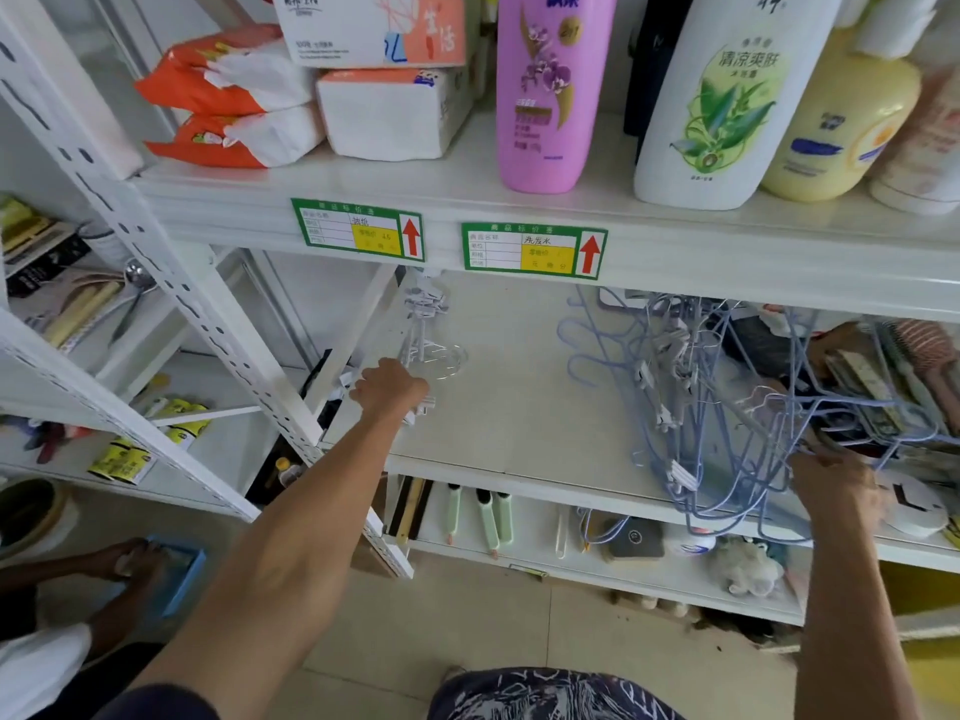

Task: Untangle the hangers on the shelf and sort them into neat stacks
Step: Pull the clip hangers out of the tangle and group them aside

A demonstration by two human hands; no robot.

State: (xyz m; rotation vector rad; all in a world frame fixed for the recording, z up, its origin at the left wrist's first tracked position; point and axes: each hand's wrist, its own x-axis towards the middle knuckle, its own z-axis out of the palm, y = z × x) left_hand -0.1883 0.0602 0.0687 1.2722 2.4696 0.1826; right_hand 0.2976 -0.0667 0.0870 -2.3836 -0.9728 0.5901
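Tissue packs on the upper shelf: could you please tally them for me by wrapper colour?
Orange-and-white packs: 2
Plain white pack: 1
Coral-printed pack: 1
Total: 4

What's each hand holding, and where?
Left hand grips the white hangers at their clip end; right hand holds the blue hangers by their near wires.
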